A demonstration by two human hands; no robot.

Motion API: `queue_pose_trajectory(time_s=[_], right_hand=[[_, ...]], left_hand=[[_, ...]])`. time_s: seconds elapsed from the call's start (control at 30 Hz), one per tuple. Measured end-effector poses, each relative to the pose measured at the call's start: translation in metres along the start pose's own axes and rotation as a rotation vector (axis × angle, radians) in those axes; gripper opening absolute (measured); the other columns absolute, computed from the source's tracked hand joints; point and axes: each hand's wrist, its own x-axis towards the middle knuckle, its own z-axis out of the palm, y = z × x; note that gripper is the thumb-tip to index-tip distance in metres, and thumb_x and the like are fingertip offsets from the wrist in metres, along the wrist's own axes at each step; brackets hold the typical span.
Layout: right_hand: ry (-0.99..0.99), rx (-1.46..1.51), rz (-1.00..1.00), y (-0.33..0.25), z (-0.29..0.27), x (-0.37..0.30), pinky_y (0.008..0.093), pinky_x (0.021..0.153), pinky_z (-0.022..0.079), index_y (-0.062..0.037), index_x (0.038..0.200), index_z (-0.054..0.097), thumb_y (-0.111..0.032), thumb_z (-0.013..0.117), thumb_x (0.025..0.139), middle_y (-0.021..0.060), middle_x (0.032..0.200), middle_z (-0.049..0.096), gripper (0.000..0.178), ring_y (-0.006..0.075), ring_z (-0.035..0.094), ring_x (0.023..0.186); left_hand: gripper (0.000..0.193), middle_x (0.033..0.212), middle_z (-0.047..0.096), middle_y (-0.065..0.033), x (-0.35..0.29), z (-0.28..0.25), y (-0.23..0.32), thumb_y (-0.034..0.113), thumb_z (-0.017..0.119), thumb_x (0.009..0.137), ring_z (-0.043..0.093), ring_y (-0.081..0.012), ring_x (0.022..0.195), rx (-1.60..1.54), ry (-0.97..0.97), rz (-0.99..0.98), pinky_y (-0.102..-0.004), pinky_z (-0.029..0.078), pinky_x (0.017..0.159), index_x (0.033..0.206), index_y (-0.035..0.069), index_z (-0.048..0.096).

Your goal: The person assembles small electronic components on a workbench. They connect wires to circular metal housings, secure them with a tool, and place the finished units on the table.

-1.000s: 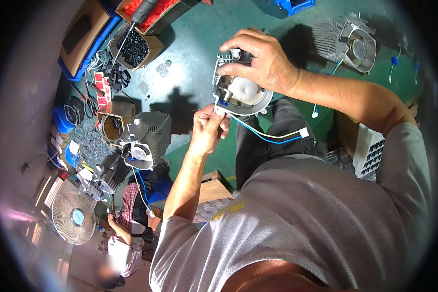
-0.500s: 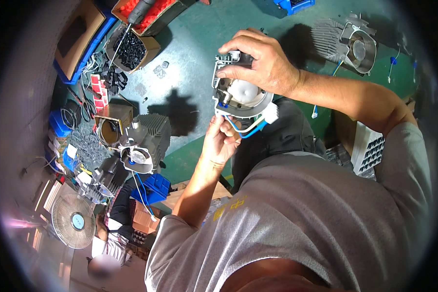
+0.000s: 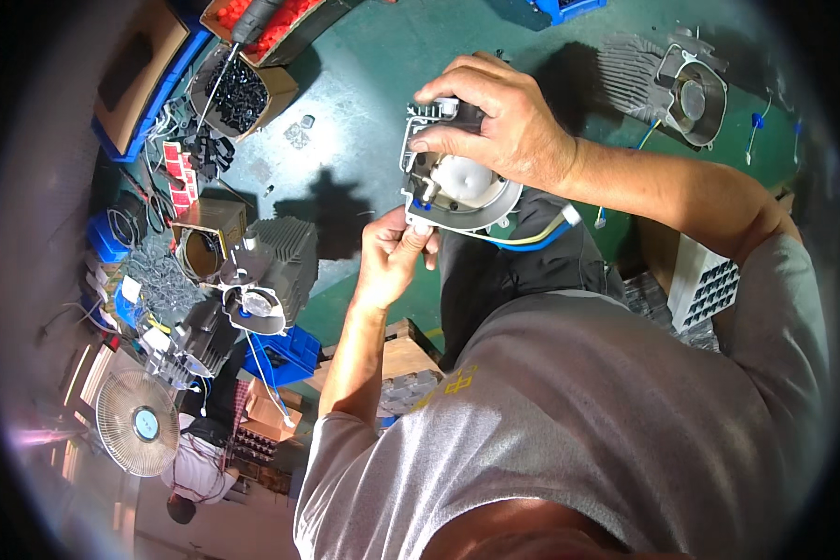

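A grey metal motor housing (image 3: 481, 217) with a round pale dome inside is held up in front of my dark-trousered legs. My right hand (image 3: 513, 117) grips its upper part, thumb and fingers spread around the edge; this hand hides some of the housing. Pinched at the lower left rim, where the wires come out, is my left hand (image 3: 392, 254), thumb uppermost. Blue and pale yellow wires (image 3: 532, 243) run from that rim to the right and end in a white connector (image 3: 570, 216).
Similar finned housings stand on the green bench at left (image 3: 285, 266) and far right (image 3: 691, 98). Far left are a box of black parts (image 3: 275, 89), a box of red parts (image 3: 299, 14) and scissors (image 3: 161, 213). A fan (image 3: 138, 423) and another person (image 3: 196, 469) are beyond.
My left hand has shifted left and slightly up along the housing's rim. The wires and connector now stretch farther right. The person in the background has changed posture.
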Motion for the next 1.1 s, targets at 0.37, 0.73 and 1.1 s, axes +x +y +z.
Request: queue_pose_trajectory(time_s=[0.37, 0.73, 1.1], right_hand=[[-0.013, -0.004, -0.048, -0.003, 0.002, -0.002, 0.0358, 0.079, 0.054, -0.0026, 0.107, 0.073, -0.020, 0.091, 0.077, 0.0087, 0.096, 0.069, 0.039, 0.0237, 0.066, 0.091], [-0.010, -0.038, -0.045, -0.002, 0.002, -0.002, 0.0385, 0.082, 0.054, -0.0074, 0.103, 0.072, -0.032, 0.087, 0.080, 0.0073, 0.097, 0.069, 0.037, 0.0264, 0.066, 0.093], [-0.023, -0.025, -0.050, 0.001, 0.003, -0.003, 0.0387, 0.081, 0.054, -0.0073, 0.103, 0.072, -0.035, 0.088, 0.078, 0.0074, 0.097, 0.069, 0.040, 0.0269, 0.066, 0.094]], left_hand=[[0.017, 0.074, 0.064, -0.0196, -0.002, 0.009, 0.005, 0.007, 0.075, 0.082, 0.067, -0.0412, 0.070, 1.215, 0.254, 0.432, -0.0487, 0.055, 0.063, 0.081, -0.001, 0.061], [0.029, 0.080, 0.064, -0.0020, -0.011, 0.006, 0.011, 0.026, 0.066, 0.105, 0.060, -0.0105, 0.071, 0.328, 0.122, 0.058, -0.0285, 0.052, 0.065, 0.098, -0.002, 0.067], [0.021, 0.071, 0.062, -0.0163, -0.003, 0.020, 0.010, 0.012, 0.077, 0.091, 0.064, -0.0319, 0.062, 0.936, 0.287, 0.350, -0.0401, 0.053, 0.058, 0.083, -0.002, 0.064]])
